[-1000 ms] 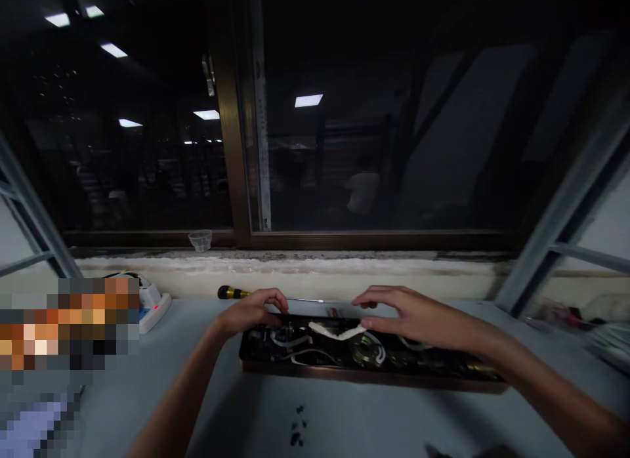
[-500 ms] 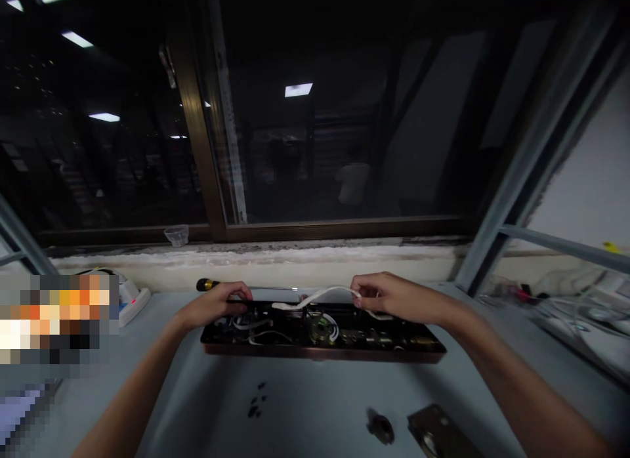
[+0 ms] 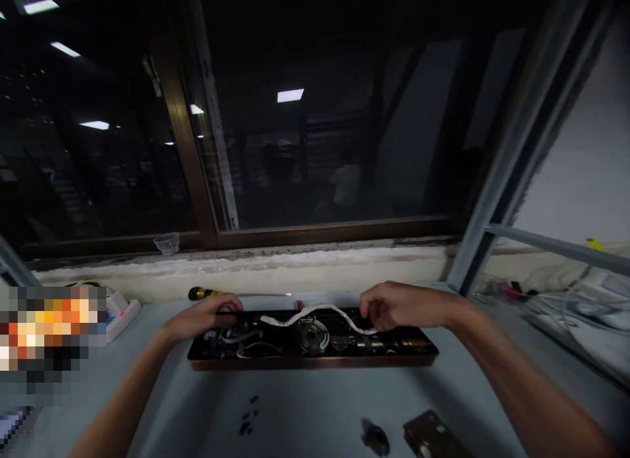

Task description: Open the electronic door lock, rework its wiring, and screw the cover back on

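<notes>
A long, narrow casing (image 3: 315, 362) with a copper-coloured side and a black interior lies on the table, its inner side up. Wires and metal parts show inside. My left hand (image 3: 209, 317) is closed on its left end, thumb over the rim and fingers behind. Over the middle of the casing runs a white cable (image 3: 325, 308), arched upward. Its right part dips into the casing beneath the curled fingers of my right hand (image 3: 386, 307), which are closed on it near the far rim. The fingertips are partly hidden.
A yellow-and-black screwdriver (image 3: 209, 292) lies behind the casing. Nearer me are several small dark pieces (image 3: 249, 415), a dark round part (image 3: 375, 438) and a flat metal plate (image 3: 433, 435). A power strip (image 3: 123, 319) sits left, cables (image 3: 566, 313) right, a clear cup (image 3: 167, 243) on the sill.
My right hand has lowered toward the casing's inside, bringing the right part of the white cable down. My left hand stays on the left end. The whole view has shifted slightly.
</notes>
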The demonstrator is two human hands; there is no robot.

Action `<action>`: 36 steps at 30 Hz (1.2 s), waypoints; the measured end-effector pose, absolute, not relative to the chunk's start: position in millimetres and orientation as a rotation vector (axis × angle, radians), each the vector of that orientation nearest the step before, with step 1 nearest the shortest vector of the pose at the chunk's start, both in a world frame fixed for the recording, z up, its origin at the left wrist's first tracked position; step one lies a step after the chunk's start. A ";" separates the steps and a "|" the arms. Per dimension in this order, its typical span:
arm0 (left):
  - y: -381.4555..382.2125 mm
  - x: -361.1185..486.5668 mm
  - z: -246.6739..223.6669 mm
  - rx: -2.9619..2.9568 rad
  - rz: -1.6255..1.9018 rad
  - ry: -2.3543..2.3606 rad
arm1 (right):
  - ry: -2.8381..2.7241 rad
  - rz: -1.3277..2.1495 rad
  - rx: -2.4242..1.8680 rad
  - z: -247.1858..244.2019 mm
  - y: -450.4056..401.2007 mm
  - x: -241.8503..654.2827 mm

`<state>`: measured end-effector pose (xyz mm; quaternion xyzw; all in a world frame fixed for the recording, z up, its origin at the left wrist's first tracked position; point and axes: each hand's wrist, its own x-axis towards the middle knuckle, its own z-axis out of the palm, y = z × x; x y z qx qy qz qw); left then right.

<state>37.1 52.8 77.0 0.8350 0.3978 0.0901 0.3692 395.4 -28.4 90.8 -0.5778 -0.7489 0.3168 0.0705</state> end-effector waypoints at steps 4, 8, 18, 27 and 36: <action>51.2 37.5 78.8 2.143 0.210 1.025 | -2.293 0.859 -1.885 89.9 -31.8 391.1; 50.1 37.3 79.1 2.131 0.212 1.040 | -2.340 0.764 -1.925 91.6 -34.0 384.0; 49.2 36.9 77.7 2.096 0.227 1.050 | -2.099 0.228 -1.681 80.7 -11.6 415.7; 51.6 35.2 75.3 2.124 0.229 1.047 | -2.041 0.428 -1.660 56.4 2.2 418.9; 49.0 29.4 93.8 2.300 0.323 1.140 | -2.244 0.850 -1.629 113.1 -99.8 374.4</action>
